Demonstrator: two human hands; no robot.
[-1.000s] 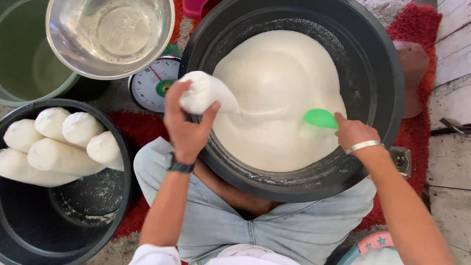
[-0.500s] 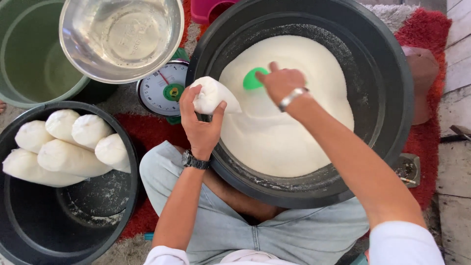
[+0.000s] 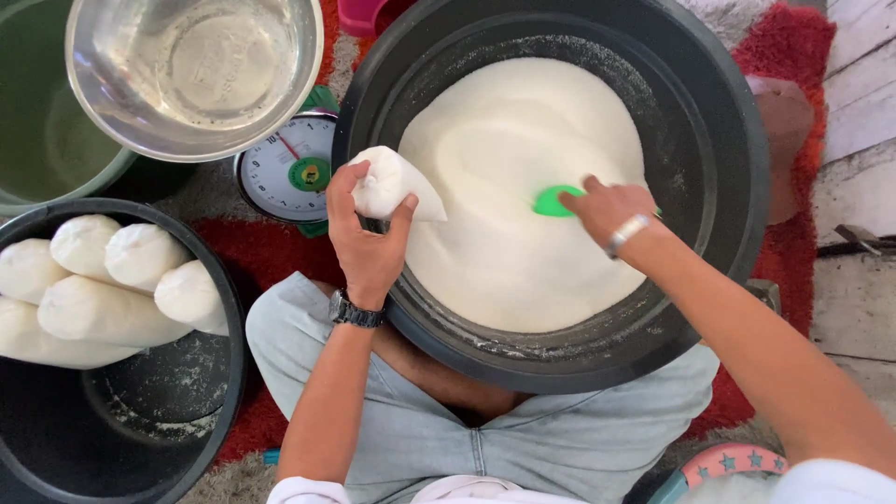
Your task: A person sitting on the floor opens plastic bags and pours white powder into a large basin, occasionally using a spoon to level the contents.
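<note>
I see my left hand (image 3: 369,233) gripping a part-filled white bag (image 3: 392,184) at the big black basin's (image 3: 737,121) left rim, its long axis pointing right toward my right hand (image 3: 607,205), closed on a green scoop (image 3: 553,201) in the white powder (image 3: 523,168) (centre frame).

Steel bowl (image 3: 194,75), dial scale (image 3: 285,173), green bucket (image 3: 37,112), black tub (image 3: 121,429) of filled bags (image 3: 103,285), red rug (image 3: 252,252)

Left hand (image 3: 369,233) curled closed, raised; right hand (image 3: 609,207) reaching forward, fingers closed, arm extended.
</note>
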